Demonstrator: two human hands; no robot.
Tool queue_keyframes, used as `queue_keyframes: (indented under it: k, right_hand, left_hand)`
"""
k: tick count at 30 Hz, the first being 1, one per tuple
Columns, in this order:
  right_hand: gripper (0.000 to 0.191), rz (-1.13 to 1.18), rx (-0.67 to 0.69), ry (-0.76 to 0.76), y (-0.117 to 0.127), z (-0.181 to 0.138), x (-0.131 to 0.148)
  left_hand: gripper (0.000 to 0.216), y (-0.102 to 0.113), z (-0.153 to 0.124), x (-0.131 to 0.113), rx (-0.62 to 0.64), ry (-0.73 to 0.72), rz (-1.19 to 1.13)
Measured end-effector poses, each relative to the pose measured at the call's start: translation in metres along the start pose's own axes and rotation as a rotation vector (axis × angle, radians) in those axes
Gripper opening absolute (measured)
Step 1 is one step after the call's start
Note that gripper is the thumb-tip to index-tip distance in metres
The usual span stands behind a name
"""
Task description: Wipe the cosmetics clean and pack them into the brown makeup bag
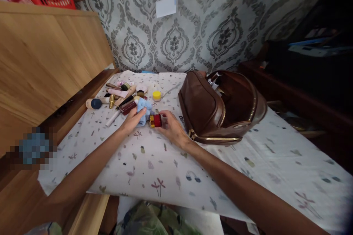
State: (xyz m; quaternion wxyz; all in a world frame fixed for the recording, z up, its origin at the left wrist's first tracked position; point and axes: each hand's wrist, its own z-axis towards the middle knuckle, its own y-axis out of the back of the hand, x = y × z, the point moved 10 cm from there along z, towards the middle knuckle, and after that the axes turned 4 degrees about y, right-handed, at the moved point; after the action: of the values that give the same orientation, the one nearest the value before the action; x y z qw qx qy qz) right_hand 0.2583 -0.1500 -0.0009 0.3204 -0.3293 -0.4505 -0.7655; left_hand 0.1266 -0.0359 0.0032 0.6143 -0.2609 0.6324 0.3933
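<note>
My left hand [131,122] is closed around a crumpled light blue cloth [144,110]. My right hand [173,128] grips a small dark red container with a gold end [156,120], its gold side facing the cloth. Whether cloth and container touch is hard to tell. Just beyond my left hand lies a dark red box-like item [128,108], beside a white tube [112,119]. Further back are a yellow-lidded jar [156,96], a pink tube [118,92] and several other cosmetics.
An unzipped brown leather bag [202,108] stands right of my hands, with items inside. A printed white cloth [171,169] covers the surface. A bottle with a dark blue cap [93,103] lies near the left edge, below a wooden panel [55,40]. Patterned wallpaper [190,29] rises behind.
</note>
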Motion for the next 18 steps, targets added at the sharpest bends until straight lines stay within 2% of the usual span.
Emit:
queue_keyframes:
  k: [3,7,12,15,18]
  right_hand:
    - [0.049,0.026,0.033,-0.053,0.000,-0.001,-0.003]
    - [0.052,-0.005,0.007,-0.043,0.003,0.002,-0.003]
    - [0.036,-0.084,0.012,0.041,0.001,0.006,-0.001]
    - [0.036,-0.086,0.012,0.096,0.001,0.004,0.003]
    - [0.043,-0.081,0.007,0.184,0.002,-0.001,0.012]
  left_hand:
    - [0.041,-0.010,-0.018,-0.014,0.099,-0.057,0.023]
    - [0.037,-0.035,-0.038,-0.040,0.246,-0.269,0.274]
    - [0.043,-0.048,-0.035,-0.038,0.270,-0.369,0.529]
    - [0.037,-0.046,-0.030,-0.037,0.239,-0.370,0.541]
    - [0.039,-0.040,-0.026,-0.034,0.215,-0.305,0.480]
